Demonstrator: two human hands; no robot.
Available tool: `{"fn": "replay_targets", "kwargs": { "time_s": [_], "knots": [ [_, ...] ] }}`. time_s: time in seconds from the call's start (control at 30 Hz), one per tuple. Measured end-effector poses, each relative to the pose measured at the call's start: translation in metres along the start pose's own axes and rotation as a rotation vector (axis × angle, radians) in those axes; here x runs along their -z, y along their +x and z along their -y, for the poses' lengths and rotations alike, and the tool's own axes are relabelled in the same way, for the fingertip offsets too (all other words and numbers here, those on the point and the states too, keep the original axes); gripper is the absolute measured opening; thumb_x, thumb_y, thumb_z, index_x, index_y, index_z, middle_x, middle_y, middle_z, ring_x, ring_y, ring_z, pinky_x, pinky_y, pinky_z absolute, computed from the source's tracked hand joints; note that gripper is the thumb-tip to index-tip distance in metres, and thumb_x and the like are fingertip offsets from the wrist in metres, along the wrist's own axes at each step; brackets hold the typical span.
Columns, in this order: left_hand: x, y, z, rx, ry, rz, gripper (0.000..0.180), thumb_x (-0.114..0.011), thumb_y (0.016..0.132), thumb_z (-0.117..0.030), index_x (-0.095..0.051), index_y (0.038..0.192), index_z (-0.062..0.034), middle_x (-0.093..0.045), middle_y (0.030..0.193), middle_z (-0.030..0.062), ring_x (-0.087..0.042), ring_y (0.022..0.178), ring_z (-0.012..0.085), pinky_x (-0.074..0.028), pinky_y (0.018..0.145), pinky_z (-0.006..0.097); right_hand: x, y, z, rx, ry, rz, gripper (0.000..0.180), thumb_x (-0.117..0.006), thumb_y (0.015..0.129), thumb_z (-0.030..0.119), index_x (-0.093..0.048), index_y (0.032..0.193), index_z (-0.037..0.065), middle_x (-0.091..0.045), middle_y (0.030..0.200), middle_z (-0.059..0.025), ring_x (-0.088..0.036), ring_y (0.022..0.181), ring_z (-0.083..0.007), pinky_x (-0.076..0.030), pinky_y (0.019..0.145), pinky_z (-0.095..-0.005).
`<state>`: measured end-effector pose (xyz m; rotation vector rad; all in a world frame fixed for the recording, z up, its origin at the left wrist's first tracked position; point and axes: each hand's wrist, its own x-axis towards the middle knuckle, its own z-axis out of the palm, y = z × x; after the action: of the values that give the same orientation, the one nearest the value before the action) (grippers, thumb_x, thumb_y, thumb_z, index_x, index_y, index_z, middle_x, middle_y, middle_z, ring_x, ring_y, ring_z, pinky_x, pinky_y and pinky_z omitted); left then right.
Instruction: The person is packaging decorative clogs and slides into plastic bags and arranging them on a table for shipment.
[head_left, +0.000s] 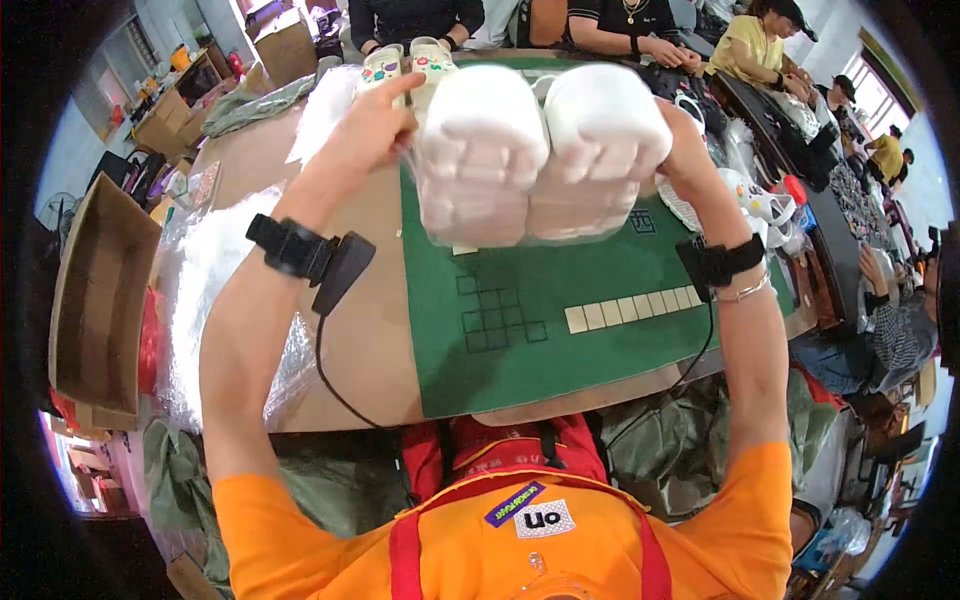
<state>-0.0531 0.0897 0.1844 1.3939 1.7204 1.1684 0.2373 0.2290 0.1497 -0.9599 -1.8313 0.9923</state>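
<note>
A pair of white clogs point(487, 125) is raised over the table, thick soles toward me, blurred by motion. Their lower part looks pinkish and hazy, perhaps from a clear bag. At the right shoe's outer side, my right hand point(688, 150) grips the pair, its fingertips hidden behind the shoe. My left hand point(372, 128) is just beside the left shoe, index finger stretched out and the other fingers bent; whether it touches the shoe is unclear. Beyond them stand cream clogs point(382, 68) with colourful charms.
A green mat point(540, 365) with a row of cream tiles point(635, 308) covers part of the brown tabletop point(365, 365). Clear plastic bags point(225, 290) lie at left, near an open cardboard box point(105, 300). More white clogs point(755, 197) lie at right. Several people sit across and along the right.
</note>
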Motion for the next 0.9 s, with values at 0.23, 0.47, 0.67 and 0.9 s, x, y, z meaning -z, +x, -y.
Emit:
{"fn": "replay_targets", "kwargs": {
  "time_s": [0.23, 0.47, 0.67, 0.9],
  "knots": [
    [0.001, 0.011, 0.007, -0.021, -0.069, 0.115, 0.053, -0.044, 0.076, -0.003, -0.040, 0.129, -0.0061, -0.046, 0.059, -0.0003, -0.034, 0.042, 0.0048, -0.026, 0.037, 0.021, 0.018, 0.022, 0.017, 0.006, -0.254, 0.157, 0.025, -0.057, 0.078, 0.019, -0.062, 0.092, 0.000, -0.061, 0.075, -0.0049, -0.051, 0.060, -0.0083, -0.040, 0.050, -0.0249],
    [0.007, 0.025, -0.003, -0.024, -0.099, 0.076, 0.049, -0.041, 0.081, -0.003, -0.040, 0.129, -0.0079, -0.047, 0.063, -0.0030, -0.033, 0.042, 0.0028, -0.024, 0.038, 0.019, 0.025, 0.042, 0.026, -0.017, -0.450, 0.124, 0.026, -0.057, 0.078, 0.016, -0.062, 0.098, 0.001, -0.061, 0.083, -0.0006, -0.053, 0.070, -0.0066, -0.044, 0.061, -0.0240],
    [-0.001, 0.018, -0.011, -0.091, 0.001, 0.068, 0.061, -0.047, 0.074, 0.001, -0.037, 0.132, -0.0105, -0.044, 0.061, 0.0001, -0.034, 0.045, 0.0038, -0.024, 0.039, 0.018, 0.018, 0.039, 0.031, -0.003, -0.400, 0.049, 0.021, -0.056, 0.078, 0.021, -0.062, 0.082, 0.001, -0.054, 0.055, -0.0034, -0.043, 0.041, -0.0095, -0.032, 0.037, -0.0255],
    [0.005, 0.024, -0.003, -0.166, -0.089, -0.003, 0.057, -0.046, 0.074, 0.000, -0.040, 0.129, -0.0085, -0.044, 0.061, -0.0022, -0.036, 0.048, 0.0039, -0.026, 0.041, 0.019, 0.010, 0.041, 0.033, 0.044, -0.236, 0.074, 0.020, -0.055, 0.082, 0.019, -0.058, 0.078, 0.000, -0.048, 0.058, -0.0010, -0.038, 0.045, -0.0084, -0.029, 0.039, -0.0262]
  ]
}}
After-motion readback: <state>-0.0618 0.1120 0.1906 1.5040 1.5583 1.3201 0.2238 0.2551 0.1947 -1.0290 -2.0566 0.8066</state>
